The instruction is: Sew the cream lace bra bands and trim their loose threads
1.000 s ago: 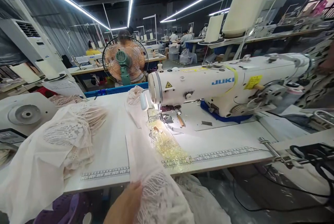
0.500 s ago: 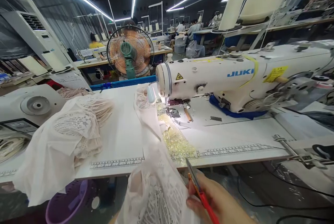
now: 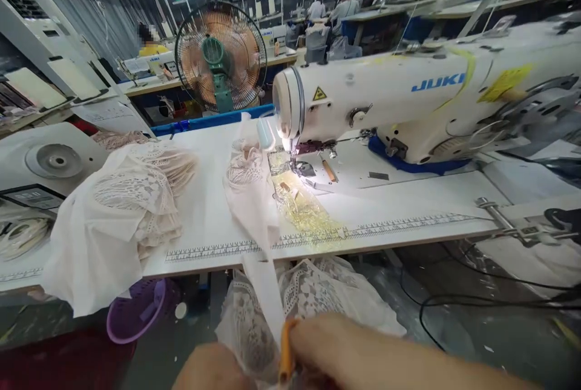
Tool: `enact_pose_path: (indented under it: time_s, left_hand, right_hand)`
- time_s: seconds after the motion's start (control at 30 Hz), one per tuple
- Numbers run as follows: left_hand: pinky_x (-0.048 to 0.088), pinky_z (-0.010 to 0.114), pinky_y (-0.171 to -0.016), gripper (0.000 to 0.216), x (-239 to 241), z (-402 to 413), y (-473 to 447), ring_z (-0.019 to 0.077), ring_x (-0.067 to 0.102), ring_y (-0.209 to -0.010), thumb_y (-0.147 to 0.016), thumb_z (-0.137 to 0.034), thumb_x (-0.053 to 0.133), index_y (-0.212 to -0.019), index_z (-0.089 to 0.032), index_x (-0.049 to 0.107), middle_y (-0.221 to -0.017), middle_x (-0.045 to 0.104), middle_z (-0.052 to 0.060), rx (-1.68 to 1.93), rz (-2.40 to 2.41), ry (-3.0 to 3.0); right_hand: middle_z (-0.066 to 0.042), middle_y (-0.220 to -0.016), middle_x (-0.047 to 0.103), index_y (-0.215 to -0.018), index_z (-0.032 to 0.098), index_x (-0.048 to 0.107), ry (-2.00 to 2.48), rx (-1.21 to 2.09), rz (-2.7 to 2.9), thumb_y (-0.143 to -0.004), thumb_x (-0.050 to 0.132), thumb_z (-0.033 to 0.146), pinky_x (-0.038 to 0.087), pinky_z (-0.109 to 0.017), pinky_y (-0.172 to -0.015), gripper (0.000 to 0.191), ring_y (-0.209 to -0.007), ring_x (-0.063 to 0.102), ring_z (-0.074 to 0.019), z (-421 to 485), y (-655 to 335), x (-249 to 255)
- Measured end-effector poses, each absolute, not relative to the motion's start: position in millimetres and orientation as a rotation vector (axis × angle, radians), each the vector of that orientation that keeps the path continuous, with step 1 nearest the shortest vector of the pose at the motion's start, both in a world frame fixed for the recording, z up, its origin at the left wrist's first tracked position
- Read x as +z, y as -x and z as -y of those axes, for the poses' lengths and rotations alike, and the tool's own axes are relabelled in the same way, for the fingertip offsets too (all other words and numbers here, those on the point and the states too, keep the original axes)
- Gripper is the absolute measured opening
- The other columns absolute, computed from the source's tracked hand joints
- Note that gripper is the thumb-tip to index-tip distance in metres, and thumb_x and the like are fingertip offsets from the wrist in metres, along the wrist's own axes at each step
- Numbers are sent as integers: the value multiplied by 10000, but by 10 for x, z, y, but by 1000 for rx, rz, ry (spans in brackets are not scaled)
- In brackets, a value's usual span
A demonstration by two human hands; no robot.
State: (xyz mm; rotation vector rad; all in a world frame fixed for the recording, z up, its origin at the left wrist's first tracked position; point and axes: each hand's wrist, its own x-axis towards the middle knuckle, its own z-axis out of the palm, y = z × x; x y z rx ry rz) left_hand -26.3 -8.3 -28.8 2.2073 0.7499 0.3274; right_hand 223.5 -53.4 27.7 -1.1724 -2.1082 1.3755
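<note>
A strip of white lace fabric (image 3: 254, 208) runs from the needle of the white JUKI sewing machine (image 3: 390, 93) over the table's front edge (image 3: 408, 238) and down to my hands. At the bottom edge, my left hand (image 3: 209, 373) is curled against the bunched lace (image 3: 318, 293), gripping it. My right hand (image 3: 345, 350) is closed round orange-handled scissors (image 3: 285, 353), held right at the hanging strip. The scissor blades are hidden.
A heap of lace pieces (image 3: 131, 196) under a white cloth lies on the table's left. A purple basket (image 3: 136, 311) sits below it. A standing fan (image 3: 221, 57) is behind the table. Cables (image 3: 476, 299) trail on the floor at right. Other people work far back.
The view tipped down. My right hand with the scissors moved left to the hanging lace strip, and my left hand came back into sight at the bottom edge.
</note>
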Motion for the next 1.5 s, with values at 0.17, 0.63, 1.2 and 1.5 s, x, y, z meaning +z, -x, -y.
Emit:
enact_pose_path:
  time_s: [0.17,0.63,1.2,1.5]
  left_hand:
    - [394,216,-531,176,19,44,518,148,496,-541,-785,-297,608,-634,-214,639,-563,539,18,234,-815,-2091]
    - [444,300,-845,230,-47,-266,-192,217,589,-953,-848,-237,534,-1066,-209,600,-1042,651,86,201,-713,-2133]
    - [353,183,-526,163,-47,-242,-682,86,429,-574,-717,-247,686,-647,-144,580,-623,514,-21,387,-858,-1378]
    - [411,211,-606,204,-74,-249,-684,108,488,-623,-669,-289,741,-659,-143,600,-657,573,-5,343,-908,-1287]
  right_hand:
    - [28,-688,518,-682,182,504,1381,1187,2180,-633,556,0,348,-203,-559,196,-622,449,-117,446,-2695,402]
    - [45,-609,434,-639,207,346,1489,1174,2293,-721,546,82,275,-201,-456,250,-518,379,-95,45,-2558,385]
    - [26,-641,499,-654,205,406,1403,1312,2379,-706,556,177,328,-239,-472,161,-555,460,-126,-223,-2670,487]
    - [14,-654,504,-646,210,396,1393,1253,2378,-686,543,139,315,-243,-468,168,-552,441,-130,-186,-2654,439]
